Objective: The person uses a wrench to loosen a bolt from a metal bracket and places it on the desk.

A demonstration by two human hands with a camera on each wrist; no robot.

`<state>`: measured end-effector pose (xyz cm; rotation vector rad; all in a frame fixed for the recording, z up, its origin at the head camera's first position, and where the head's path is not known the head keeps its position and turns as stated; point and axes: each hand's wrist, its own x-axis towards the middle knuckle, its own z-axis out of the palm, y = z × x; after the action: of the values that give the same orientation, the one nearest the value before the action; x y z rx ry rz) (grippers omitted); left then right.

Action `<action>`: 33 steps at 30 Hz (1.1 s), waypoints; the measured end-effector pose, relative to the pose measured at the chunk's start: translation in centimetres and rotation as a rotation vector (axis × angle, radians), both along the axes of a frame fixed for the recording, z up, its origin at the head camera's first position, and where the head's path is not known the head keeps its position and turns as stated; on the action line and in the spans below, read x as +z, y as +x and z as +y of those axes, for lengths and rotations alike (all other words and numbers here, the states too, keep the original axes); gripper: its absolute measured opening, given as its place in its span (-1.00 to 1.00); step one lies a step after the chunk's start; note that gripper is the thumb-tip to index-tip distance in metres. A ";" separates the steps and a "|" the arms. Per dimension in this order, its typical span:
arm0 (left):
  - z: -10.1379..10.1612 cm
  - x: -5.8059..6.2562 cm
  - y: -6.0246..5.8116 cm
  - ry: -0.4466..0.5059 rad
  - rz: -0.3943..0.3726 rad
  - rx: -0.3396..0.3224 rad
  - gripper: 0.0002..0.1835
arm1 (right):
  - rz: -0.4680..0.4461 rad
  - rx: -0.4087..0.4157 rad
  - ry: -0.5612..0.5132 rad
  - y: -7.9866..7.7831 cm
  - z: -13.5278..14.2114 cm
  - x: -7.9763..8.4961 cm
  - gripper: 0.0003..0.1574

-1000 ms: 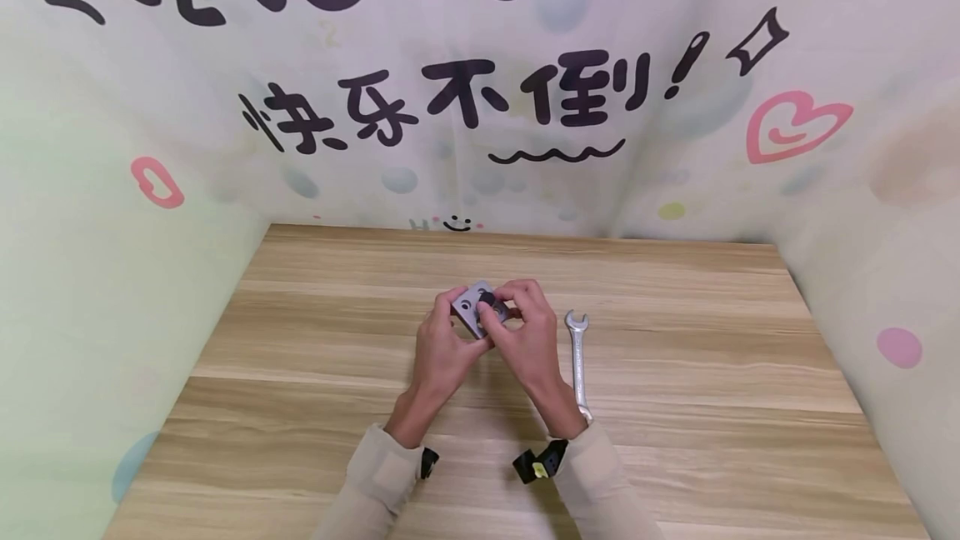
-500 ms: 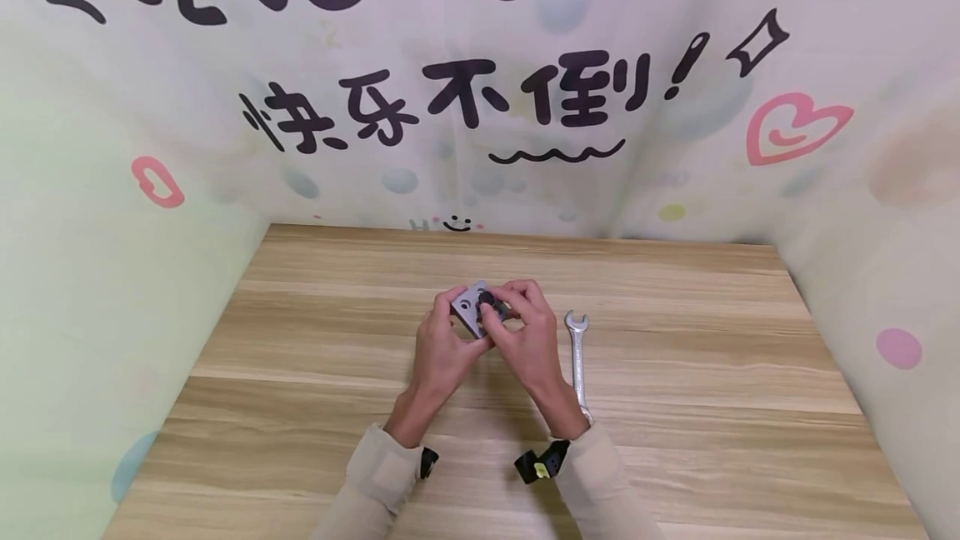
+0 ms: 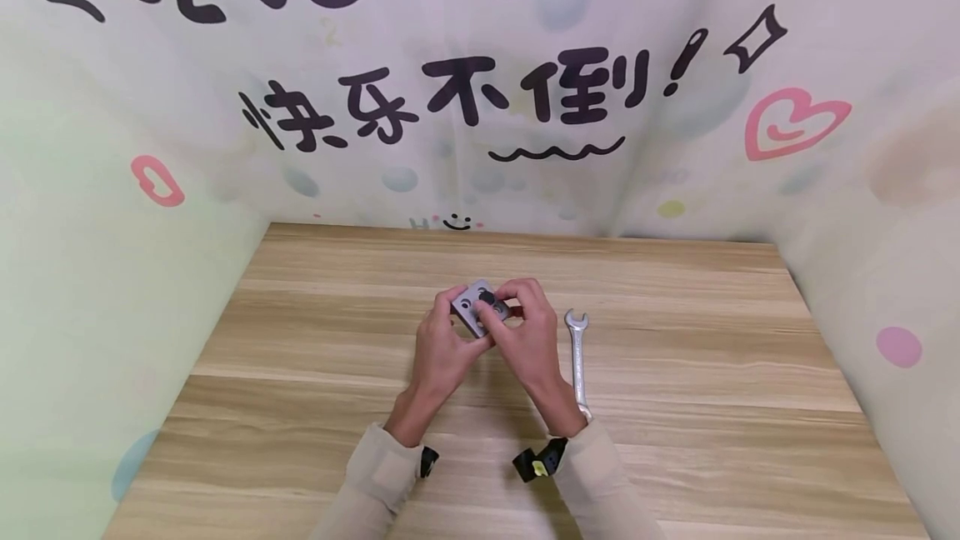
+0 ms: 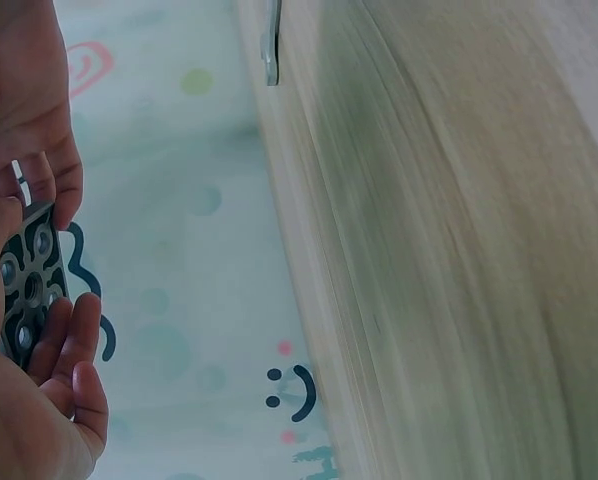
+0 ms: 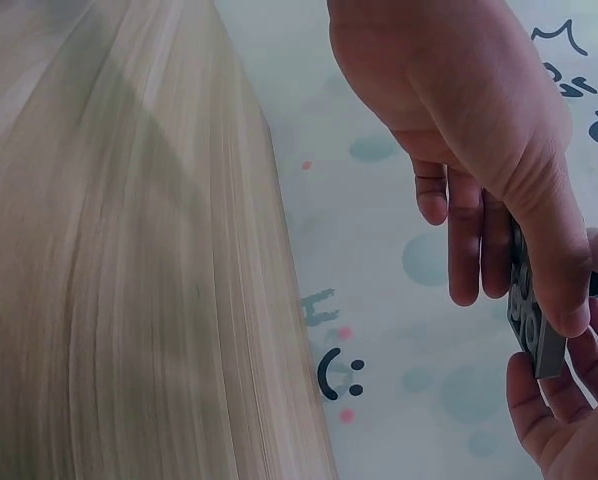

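A grey square metal plate [image 3: 471, 297] with round holes is held up over the table in the head view. My left hand [image 3: 442, 357] grips its left and near edges. A black bolt head [image 3: 486, 298] stands out from the middle of its upper face. My right hand [image 3: 531, 348] has thumb and forefinger at this bolt head, other fingers curled by the plate's right side. In the left wrist view the plate's ribbed underside [image 4: 31, 290] shows round holes. The right wrist view has the plate [image 5: 549, 350] almost edge-on, partly behind my right thumb.
A silver open-ended wrench [image 3: 577, 361] lies on the wooden table [image 3: 712, 373], just right of my right wrist. Behind the table hangs a pale printed curtain [image 3: 450, 173] with black lettering, and similar walls stand at both sides.
My right thumb and forefinger have shifted slightly around the bolt head, the thumb slipping off its near side. The left hand, plate and wrench stay in place.
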<state>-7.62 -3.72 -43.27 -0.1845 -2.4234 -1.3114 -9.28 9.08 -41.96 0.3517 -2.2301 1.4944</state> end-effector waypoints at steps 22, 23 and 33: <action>-0.1 0.1 0.0 -0.007 0.027 0.002 -0.25 | 0.020 0.011 -0.020 0.0 -0.1 0.0 -0.83; -0.1 0.1 0.0 -0.009 0.028 0.003 -0.24 | 0.020 0.013 -0.023 0.0 -0.1 0.0 -0.84; 0.0 0.0 -0.2 -0.006 0.023 0.006 -0.23 | 0.014 0.031 -0.027 -0.1 0.1 0.0 -0.79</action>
<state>-7.79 -3.68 -43.23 -0.1924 -2.4068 -1.2929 -9.33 9.16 -41.95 0.3887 -2.2012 1.5314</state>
